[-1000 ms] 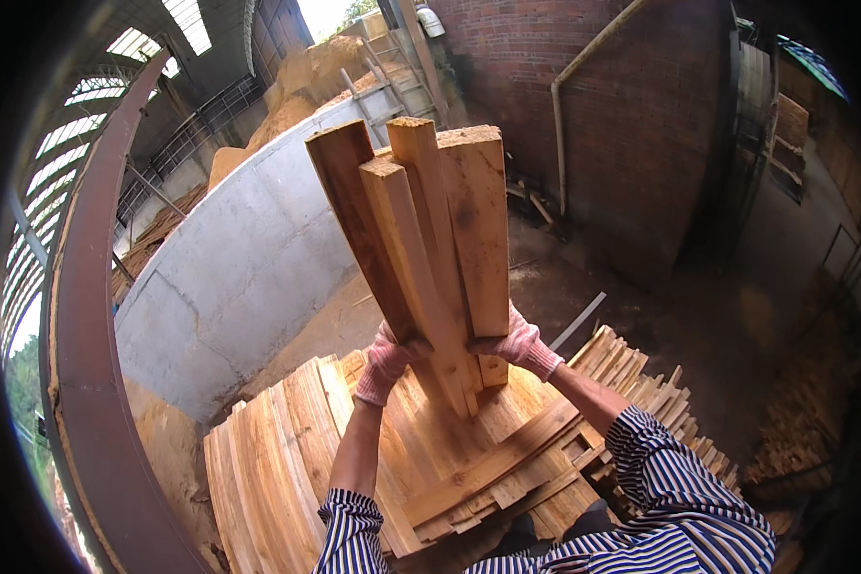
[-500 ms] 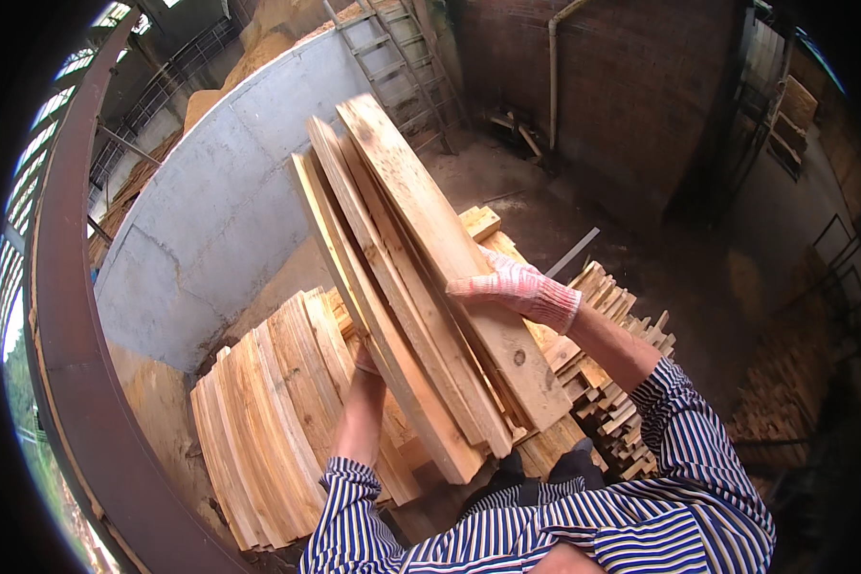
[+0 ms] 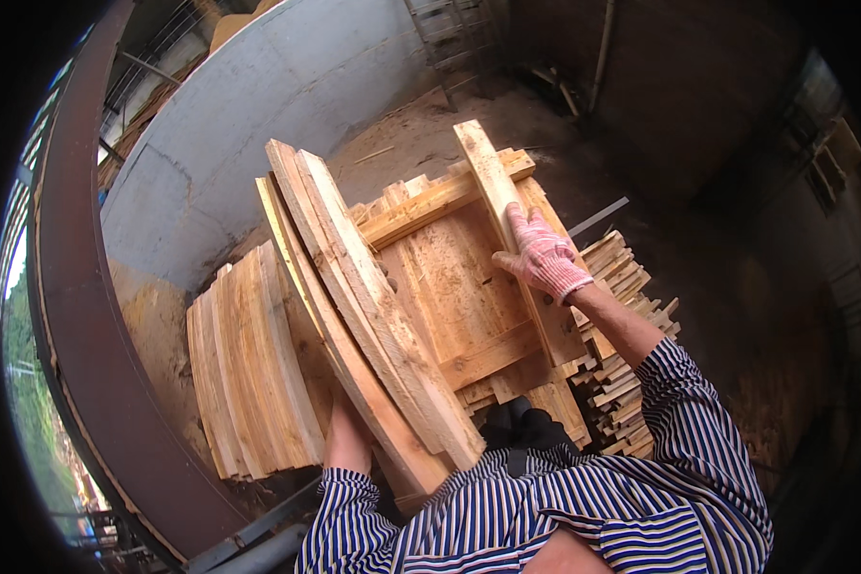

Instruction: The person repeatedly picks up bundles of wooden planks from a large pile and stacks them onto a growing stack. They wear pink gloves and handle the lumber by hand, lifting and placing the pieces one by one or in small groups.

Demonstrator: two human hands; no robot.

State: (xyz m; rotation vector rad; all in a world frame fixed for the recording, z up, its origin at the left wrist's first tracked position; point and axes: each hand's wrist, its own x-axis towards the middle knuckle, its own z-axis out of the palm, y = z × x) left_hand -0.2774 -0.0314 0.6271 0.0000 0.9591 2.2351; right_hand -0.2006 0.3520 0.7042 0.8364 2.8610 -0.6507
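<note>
My right hand (image 3: 542,256), in a red-and-white knitted glove, grips a long wooden board (image 3: 491,182) with the thumb on its left edge. That board lies over the far end of a crosswise beam (image 3: 430,210); I cannot tell if it touches it. On the left, several planks (image 3: 354,277) are held tilted in a bundle, their near ends close to my striped shirt. My left wrist (image 3: 347,440) reaches under them, and the hand itself is hidden behind the wood. Between the two lies a flat surface of wide boards (image 3: 450,273).
A stack of upright planks (image 3: 249,364) stands at the left, and a pile of short sticks (image 3: 627,383) at the right. Beyond are a curved grey wall (image 3: 258,124) and a ladder (image 3: 450,43). A brown steel beam (image 3: 77,287) runs along the left.
The bundle has split: my right hand has carried the widest-looking board rightward, onto the wood stack. The other planks have shifted left with my left hand, uncovering the flat boards between.
</note>
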